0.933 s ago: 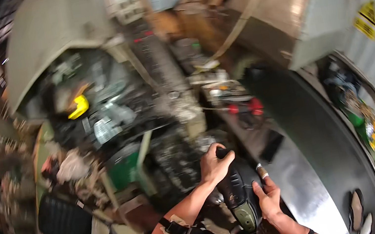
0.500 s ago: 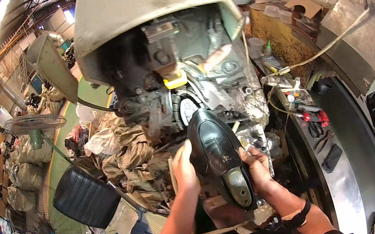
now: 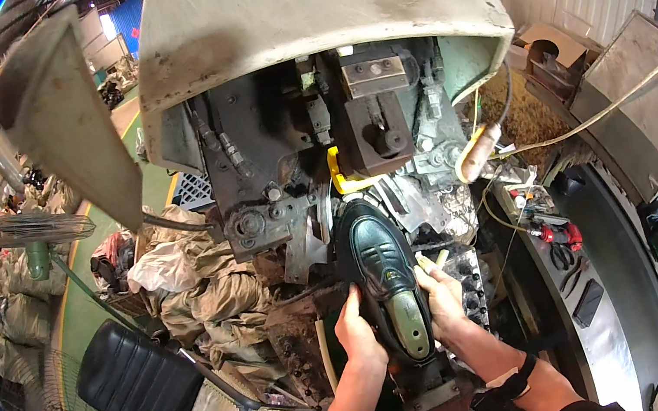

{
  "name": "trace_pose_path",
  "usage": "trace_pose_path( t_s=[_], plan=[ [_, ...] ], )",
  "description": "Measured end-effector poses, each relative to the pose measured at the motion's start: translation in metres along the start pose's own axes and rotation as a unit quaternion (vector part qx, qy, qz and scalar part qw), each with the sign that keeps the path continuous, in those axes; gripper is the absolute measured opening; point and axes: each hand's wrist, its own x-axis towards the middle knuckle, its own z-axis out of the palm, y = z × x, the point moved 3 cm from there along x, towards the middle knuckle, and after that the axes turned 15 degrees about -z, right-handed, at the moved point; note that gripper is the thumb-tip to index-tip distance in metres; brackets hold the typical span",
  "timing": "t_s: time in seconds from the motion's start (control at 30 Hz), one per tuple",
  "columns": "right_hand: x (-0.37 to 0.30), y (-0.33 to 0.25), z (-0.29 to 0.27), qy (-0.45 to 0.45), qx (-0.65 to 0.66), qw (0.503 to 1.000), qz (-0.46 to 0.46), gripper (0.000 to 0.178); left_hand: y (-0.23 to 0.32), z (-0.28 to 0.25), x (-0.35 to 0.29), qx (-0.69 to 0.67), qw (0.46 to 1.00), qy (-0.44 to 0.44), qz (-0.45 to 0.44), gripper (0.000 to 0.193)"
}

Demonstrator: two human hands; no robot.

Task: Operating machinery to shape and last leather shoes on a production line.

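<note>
Large grey machine fills the upper view; its curved hood overhangs dark metal clamps, bolts and hoses. A yellow part sits just under the central block. Lower left: black padded seat, with a heap of crumpled tan sacks between it and the machine. A standing fan is at far left. To the right, a dark curved surface carries red-handled pliers. Your black shoe sits sole up in front of the machine's jaws, toe pointing into them, with a green insole panel at the heel. Your left hand grips its left side, fingers curled; your right hand clasps the right side.
</note>
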Motion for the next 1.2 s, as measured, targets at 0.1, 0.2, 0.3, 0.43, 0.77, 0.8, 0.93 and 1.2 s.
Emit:
trace_pose_path(
  t_s=[0.1,0.2,0.3,0.43,0.77,0.8,0.93,1.2],
  plan=[
    [0.015,0.007,-0.003,-0.008,0.007,1.0,0.005,0.042,-0.001,0.001,0.02,-0.015,1.0,-0.016,-0.017,0.036],
    [0.022,0.008,0.0,0.004,0.001,1.0,0.018,0.036,0.0,-0.001,0.036,-0.034,0.998,-0.034,-0.032,0.037],
    [0.026,0.011,0.001,-0.001,0.003,1.0,0.026,0.036,-0.002,-0.001,0.041,-0.033,0.999,-0.02,-0.031,0.038],
    [0.033,0.015,-0.006,0.015,-0.003,1.0,0.027,0.037,-0.002,0.001,0.041,-0.022,0.999,0.003,-0.028,0.038],
    [0.038,0.023,-0.006,-0.011,0.044,0.998,0.034,0.04,-0.004,-0.003,0.048,-0.015,0.996,0.045,0.074,0.031],
    [0.039,0.022,-0.006,-0.011,0.044,0.999,0.029,0.04,-0.005,-0.003,0.05,-0.022,0.997,0.029,0.075,0.031],
    [0.045,0.028,-0.011,-0.026,0.041,0.998,0.035,0.037,-0.006,0.0,0.055,-0.029,0.997,0.014,0.077,0.027],
    [0.05,0.035,-0.01,-0.039,0.039,0.998,0.031,0.03,-0.008,-0.007,0.067,-0.043,0.996,0.013,0.083,0.018]
  ],
)
